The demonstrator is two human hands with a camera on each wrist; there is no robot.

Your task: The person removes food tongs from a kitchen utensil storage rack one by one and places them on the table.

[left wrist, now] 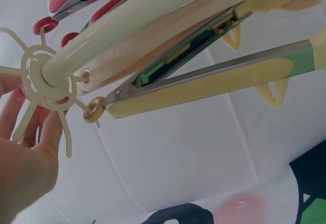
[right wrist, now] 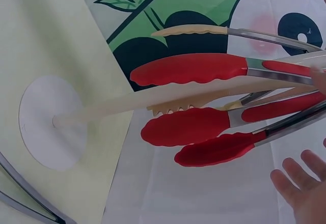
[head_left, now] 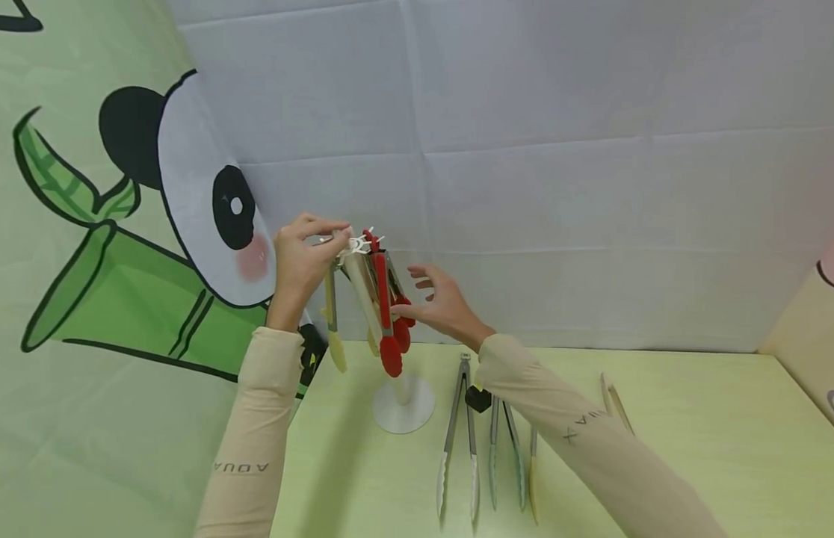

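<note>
A white stand with a ring of hooks [left wrist: 67, 132] at its top has several tongs hanging from it. My left hand [head_left: 306, 258] holds the hook ring between thumb and fingers. Red tongs [head_left: 391, 354] hang on the right side, beside the pole. Yellow tongs [left wrist: 204, 84] and a beige utensil with a lettered handle [left wrist: 122, 48] hang on the other side. My right hand [head_left: 447, 302] is raised by the red tongs, fingers spread and bent slightly. In the right wrist view its thumb [right wrist: 319, 77] overlaps a red handle.
The stand's round white base [head_left: 390, 418] is on the pale yellow table. White-tipped tongs [head_left: 441, 478], green-tipped tongs [head_left: 518, 456], a yellow-tipped utensil [head_left: 533, 486] and tan tongs [head_left: 617, 407] lie to the right, partly under my right sleeve. A small black block [head_left: 477, 399] is among them.
</note>
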